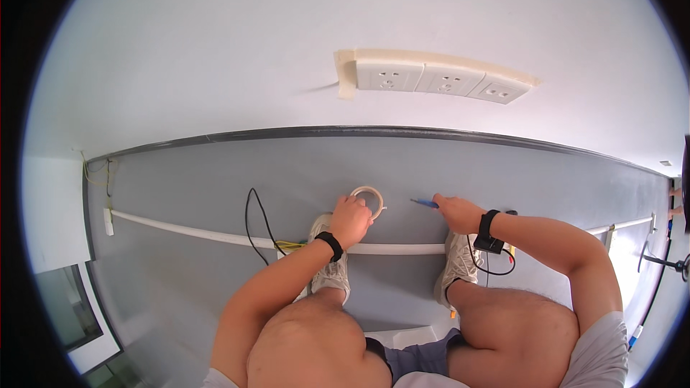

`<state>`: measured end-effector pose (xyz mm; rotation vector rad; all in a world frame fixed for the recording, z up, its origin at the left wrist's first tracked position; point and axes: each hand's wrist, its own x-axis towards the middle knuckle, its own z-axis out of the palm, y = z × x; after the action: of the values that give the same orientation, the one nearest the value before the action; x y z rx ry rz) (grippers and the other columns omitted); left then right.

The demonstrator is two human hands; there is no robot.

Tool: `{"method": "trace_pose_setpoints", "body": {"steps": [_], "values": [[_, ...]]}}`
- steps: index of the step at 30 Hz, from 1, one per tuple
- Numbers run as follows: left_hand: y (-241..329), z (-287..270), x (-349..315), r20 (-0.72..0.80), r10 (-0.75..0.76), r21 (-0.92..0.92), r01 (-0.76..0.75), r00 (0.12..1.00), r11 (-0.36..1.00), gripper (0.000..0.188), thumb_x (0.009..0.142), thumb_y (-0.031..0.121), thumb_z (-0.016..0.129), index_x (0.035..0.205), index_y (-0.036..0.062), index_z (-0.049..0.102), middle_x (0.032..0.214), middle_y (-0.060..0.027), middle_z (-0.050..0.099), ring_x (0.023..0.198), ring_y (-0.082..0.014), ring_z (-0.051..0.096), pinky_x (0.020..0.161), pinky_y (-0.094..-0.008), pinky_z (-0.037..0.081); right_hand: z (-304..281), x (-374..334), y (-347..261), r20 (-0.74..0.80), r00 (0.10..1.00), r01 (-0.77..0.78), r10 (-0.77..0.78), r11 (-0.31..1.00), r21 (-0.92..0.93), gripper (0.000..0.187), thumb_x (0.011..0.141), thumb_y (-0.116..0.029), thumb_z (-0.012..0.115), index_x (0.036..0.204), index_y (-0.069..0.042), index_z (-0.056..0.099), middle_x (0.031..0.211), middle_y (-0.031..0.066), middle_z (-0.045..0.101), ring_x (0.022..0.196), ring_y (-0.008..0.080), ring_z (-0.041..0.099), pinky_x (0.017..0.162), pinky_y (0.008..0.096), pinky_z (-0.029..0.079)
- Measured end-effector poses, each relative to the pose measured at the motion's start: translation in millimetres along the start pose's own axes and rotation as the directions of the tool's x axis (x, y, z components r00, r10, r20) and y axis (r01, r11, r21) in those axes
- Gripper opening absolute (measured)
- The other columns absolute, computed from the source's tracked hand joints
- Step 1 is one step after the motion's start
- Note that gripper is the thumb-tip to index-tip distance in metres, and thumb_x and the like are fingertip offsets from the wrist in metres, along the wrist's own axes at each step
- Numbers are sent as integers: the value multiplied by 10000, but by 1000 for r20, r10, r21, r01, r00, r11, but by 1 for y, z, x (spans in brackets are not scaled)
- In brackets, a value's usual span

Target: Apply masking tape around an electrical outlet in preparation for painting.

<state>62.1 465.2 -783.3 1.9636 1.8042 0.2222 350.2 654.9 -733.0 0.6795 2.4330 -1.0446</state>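
Observation:
My left hand [350,220] is closed round the near edge of a roll of cream masking tape [378,197], held above the grey floor. A short tab of tape sticks out at the roll's right side. My right hand [458,213] grips a slim blue tool [425,203] whose thin dark tip points left toward the roll; its exact kind is too small to make out. Ahead on the white wall is a row of three white socket plates [449,82]. Cream masking tape [347,75] runs along their top and left edges, its left end hanging partly loose.
A dark skirting strip [345,131] edges the wall's foot. White cable trunking [194,232] crosses the floor under my shoes [460,266]. A black cable [248,219] loops up left of my left foot, with yellow wires [287,245] beside it. A black device hangs at my right wrist.

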Motion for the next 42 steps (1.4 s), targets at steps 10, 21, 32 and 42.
{"method": "trace_pose_setpoints", "body": {"steps": [10, 21, 32, 42], "values": [[4, -185, 37, -851, -123, -147, -7, 511, 989, 267, 1008, 234, 755, 839, 37, 690, 776, -93, 652, 709, -290, 599, 697, -410, 470, -7, -2, 19, 126, 989, -54, 75, 986, -159, 317, 913, -44, 650, 1225, -33, 597, 1047, 236, 747, 1032, 465, 712, 877, 550, 560], [-11, -250, 89, -810, -198, -79, 231, 552, 970, 719, 963, 463, 825, 528, 27, 454, 474, -71, 369, 471, -191, 264, 458, -362, 232, 3, -1, 14, 178, 984, 33, 1, 981, -189, 273, 925, -58, 669, 1195, -50, 629, 1087, 186, 736, 1060, 437, 703, 873, 537, 562], [-35, -214, 100, -832, 61, 240, 259, 552, 936, 752, 932, 556, 798, 502, 125, 357, 472, -69, 265, 483, -281, 197, 433, -395, 184, -3, -5, 11, 188, 982, 62, -20, 973, -220, 229, 946, -86, 669, 1170, -54, 635, 1065, 183, 736, 1024, 434, 712, 843, 534, 569], [-31, -214, 95, -770, 19, 174, 181, 638, 968, 707, 941, 526, 805, 504, 128, 416, 452, -68, 331, 449, -281, 254, 423, -383, 236, -4, -6, 11, 195, 980, 63, -23, 977, -202, 214, 970, -101, 654, 1179, -59, 633, 1059, 186, 744, 1007, 438, 717, 849, 537, 566]]}}
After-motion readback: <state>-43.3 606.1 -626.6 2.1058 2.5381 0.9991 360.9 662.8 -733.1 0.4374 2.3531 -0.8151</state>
